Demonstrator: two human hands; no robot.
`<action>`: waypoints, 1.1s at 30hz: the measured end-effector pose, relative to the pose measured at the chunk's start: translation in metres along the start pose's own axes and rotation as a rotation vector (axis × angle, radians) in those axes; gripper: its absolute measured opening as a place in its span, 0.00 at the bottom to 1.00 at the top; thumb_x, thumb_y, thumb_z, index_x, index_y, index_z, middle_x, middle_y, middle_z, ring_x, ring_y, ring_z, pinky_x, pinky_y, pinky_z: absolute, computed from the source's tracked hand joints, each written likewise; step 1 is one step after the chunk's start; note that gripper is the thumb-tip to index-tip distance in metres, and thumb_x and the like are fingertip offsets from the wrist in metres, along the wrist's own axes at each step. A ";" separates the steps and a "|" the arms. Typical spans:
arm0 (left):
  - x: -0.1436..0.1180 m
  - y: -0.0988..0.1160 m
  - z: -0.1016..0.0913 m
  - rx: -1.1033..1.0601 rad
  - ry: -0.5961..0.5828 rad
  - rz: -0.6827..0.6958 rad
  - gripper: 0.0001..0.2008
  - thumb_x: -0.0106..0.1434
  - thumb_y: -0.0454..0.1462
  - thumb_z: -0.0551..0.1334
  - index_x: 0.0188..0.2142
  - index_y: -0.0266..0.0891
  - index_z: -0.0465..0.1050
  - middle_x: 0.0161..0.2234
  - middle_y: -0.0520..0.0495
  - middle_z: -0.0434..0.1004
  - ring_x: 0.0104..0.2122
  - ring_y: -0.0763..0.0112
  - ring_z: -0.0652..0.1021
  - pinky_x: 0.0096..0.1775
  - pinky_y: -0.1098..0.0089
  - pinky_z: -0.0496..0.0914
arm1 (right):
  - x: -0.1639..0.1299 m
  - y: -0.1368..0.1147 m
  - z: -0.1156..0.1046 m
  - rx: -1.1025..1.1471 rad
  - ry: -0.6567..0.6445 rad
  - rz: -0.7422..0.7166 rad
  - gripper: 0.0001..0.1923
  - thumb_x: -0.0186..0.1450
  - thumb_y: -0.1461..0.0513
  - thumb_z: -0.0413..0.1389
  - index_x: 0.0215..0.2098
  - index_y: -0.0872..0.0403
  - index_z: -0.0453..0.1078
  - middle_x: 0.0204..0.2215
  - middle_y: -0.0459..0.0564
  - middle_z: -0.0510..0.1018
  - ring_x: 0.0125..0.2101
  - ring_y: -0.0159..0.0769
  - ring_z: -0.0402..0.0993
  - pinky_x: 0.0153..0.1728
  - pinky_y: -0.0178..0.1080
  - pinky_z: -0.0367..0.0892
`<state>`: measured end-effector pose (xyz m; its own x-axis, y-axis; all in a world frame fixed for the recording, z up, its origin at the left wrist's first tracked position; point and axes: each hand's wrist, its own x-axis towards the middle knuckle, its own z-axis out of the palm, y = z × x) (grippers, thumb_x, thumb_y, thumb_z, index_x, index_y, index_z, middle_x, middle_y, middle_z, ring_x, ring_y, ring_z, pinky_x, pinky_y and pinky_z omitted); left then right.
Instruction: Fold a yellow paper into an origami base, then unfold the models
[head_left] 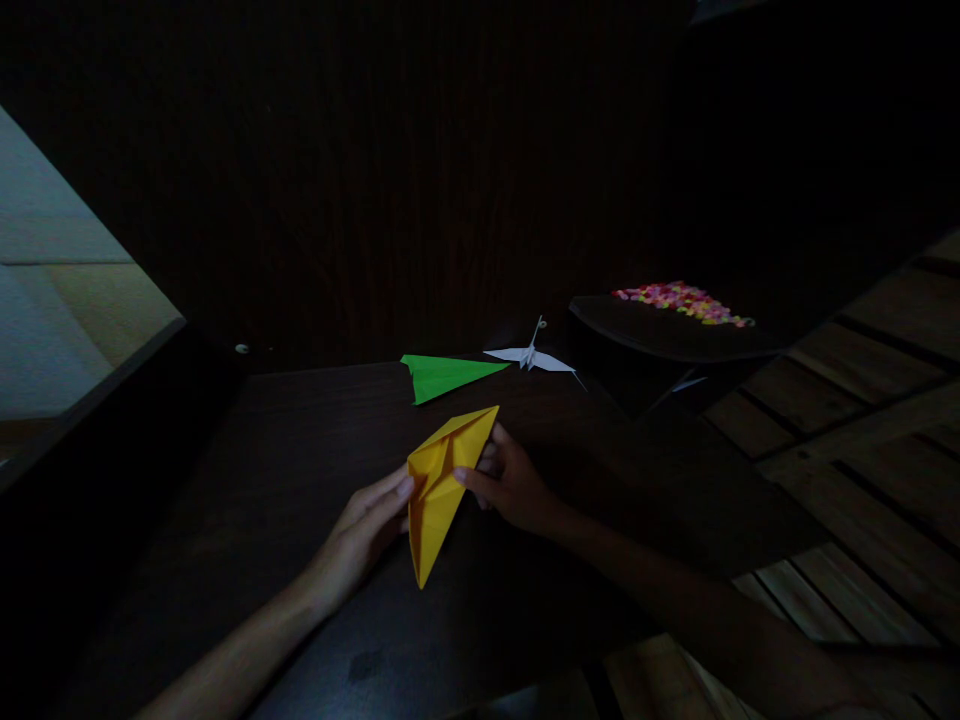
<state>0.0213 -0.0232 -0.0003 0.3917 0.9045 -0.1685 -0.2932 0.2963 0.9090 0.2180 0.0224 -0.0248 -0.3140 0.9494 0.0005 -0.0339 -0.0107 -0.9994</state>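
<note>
A folded yellow paper piece [441, 488], long and pointed at both ends, is held just above the dark table [247, 480]. My left hand [365, 528] pinches its left edge with the fingertips. My right hand [508, 482] grips its right side, thumb on top and fingers behind. The scene is very dim.
A green folded paper dart [444, 375] lies on the table beyond the yellow piece. A white paper crane [531, 354] stands to its right. A dark box [660, 335] at the right back carries several small pink and yellow bits [681, 300]. Wooden floor planks [862, 420] run along the right.
</note>
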 end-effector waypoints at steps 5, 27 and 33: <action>0.000 0.002 0.000 0.204 0.055 0.039 0.22 0.63 0.43 0.64 0.55 0.41 0.72 0.54 0.44 0.76 0.53 0.53 0.73 0.54 0.59 0.66 | 0.000 0.001 0.001 0.011 -0.030 -0.003 0.20 0.57 0.59 0.62 0.43 0.51 0.59 0.27 0.40 0.69 0.17 0.24 0.64 0.14 0.28 0.61; 0.001 0.009 0.004 0.371 0.198 0.013 0.44 0.52 0.41 0.71 0.65 0.38 0.55 0.56 0.41 0.73 0.54 0.55 0.73 0.55 0.56 0.67 | 0.002 0.006 -0.008 0.207 -0.226 0.084 0.21 0.50 0.63 0.64 0.40 0.54 0.62 0.21 0.40 0.75 0.16 0.29 0.70 0.17 0.32 0.65; 0.001 0.007 0.003 0.447 0.253 0.080 0.42 0.51 0.41 0.71 0.63 0.37 0.60 0.53 0.42 0.75 0.54 0.55 0.73 0.56 0.56 0.66 | 0.003 0.002 -0.007 0.204 -0.244 0.053 0.23 0.54 0.50 0.63 0.39 0.57 0.67 0.22 0.45 0.76 0.15 0.30 0.70 0.15 0.31 0.64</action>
<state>0.0223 -0.0211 0.0066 0.1442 0.9811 -0.1288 0.1095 0.1135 0.9875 0.2239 0.0276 -0.0274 -0.5376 0.8430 -0.0181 -0.1929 -0.1438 -0.9706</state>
